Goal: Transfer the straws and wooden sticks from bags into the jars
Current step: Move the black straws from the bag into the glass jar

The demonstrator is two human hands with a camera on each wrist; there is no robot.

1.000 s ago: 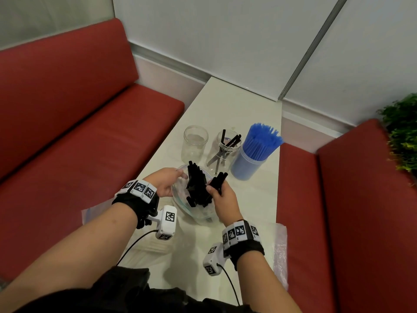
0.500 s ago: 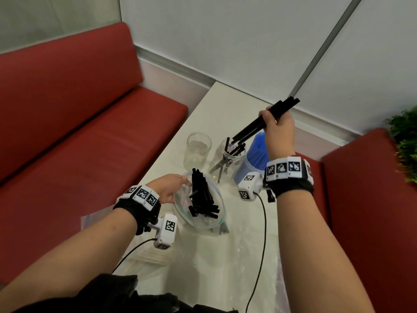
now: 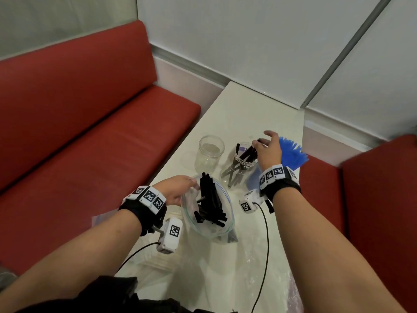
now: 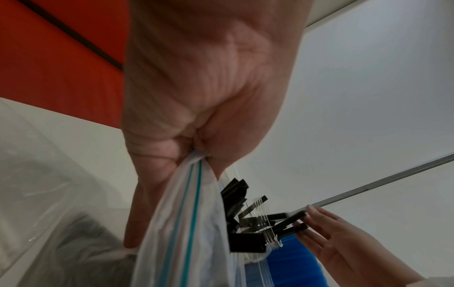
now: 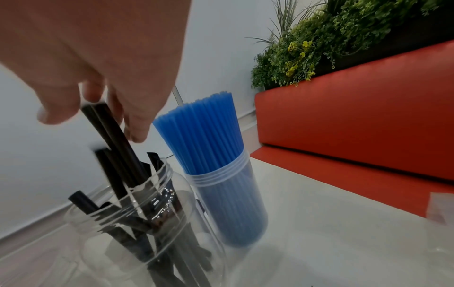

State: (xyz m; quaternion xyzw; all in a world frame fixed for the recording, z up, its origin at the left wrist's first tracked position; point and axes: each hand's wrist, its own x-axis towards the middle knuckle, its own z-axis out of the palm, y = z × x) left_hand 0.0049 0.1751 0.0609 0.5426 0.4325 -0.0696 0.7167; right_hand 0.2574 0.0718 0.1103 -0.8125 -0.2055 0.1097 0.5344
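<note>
My left hand [image 3: 178, 188] pinches the rim of a clear zip bag [image 3: 207, 222] and holds its mouth wide; a bundle of black straws [image 3: 211, 199] stands inside. The pinch on the bag's blue-striped edge [image 4: 194, 174] shows in the left wrist view. My right hand [image 3: 267, 147] hovers over a clear jar [image 3: 242, 164] with several black straws in it, fingers spread and straight. Its fingertips [image 5: 132, 128] touch the tops of two black straws [image 5: 115, 139] leaning in that jar [image 5: 137, 223].
An empty glass jar [image 3: 209, 152] stands left of the straw jar. A container packed with blue straws [image 3: 292, 152] stands to its right, partly behind my right wrist. Flattened clear bags [image 3: 225, 279] lie on the near table. Red benches [image 3: 101, 143] flank the table; a plant [image 5: 331, 35] tops the right one.
My right hand took a bunch of black straws from the bag, lifted it high, then came down over the jar and let go of them. My left hand kept holding the bag.
</note>
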